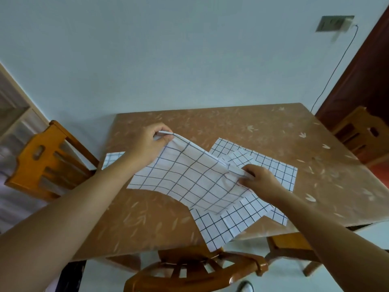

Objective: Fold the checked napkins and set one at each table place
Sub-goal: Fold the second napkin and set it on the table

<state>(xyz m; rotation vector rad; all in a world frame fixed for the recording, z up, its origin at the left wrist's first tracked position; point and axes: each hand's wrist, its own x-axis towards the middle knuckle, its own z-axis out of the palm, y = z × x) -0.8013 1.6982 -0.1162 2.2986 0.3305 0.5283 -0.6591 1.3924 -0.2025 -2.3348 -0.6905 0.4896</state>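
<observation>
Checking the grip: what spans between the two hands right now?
Head view: one checked napkin, lifted, stretched between left hand and right hand.

— What carries everything here?

— A brown table point(210, 121) with a pale leaf pattern on its covering.

— What lies directly on it?

— Several flat checked napkins point(280, 171), overlapping each other at the near right part; one point(212, 228) hangs a little over the near edge. One small folded napkin point(111, 159) lies alone at the left edge.
</observation>
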